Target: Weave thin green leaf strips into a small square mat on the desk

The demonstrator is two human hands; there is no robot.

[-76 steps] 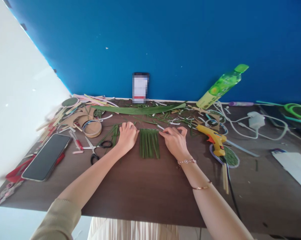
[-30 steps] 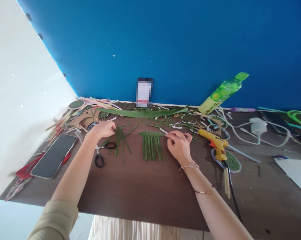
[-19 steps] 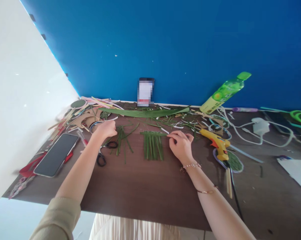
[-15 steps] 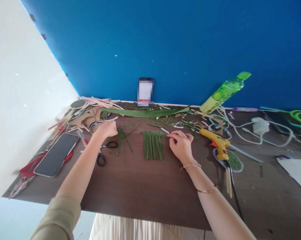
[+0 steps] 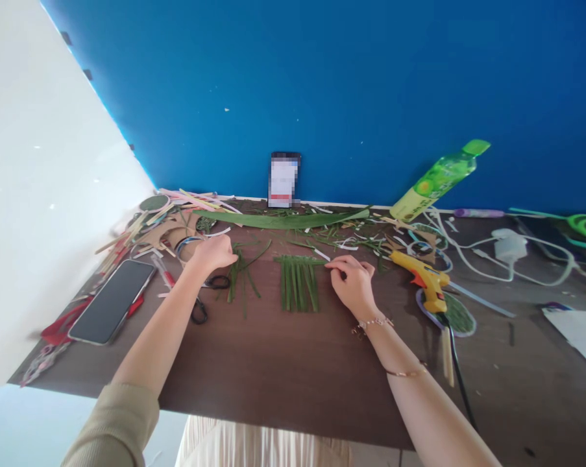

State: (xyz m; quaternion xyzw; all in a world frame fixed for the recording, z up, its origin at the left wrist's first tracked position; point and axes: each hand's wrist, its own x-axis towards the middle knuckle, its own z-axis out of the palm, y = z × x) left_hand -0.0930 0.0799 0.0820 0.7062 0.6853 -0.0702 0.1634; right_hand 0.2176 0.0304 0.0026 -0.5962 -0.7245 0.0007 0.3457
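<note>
brown bench carries a row of green strips between the hands. left hand curls its fingers by loose strips, any hold hidden; right hand seemingly pinches the crosswise strip, where a tug could skew the row.

A rectangular green leaf-strip mat lies between black plastic loop-handled scissors, left, and a yellow plastic pistol-shaped glue gun, right.

Green leaf fringe, flat, loose strips (tangled)
</note>
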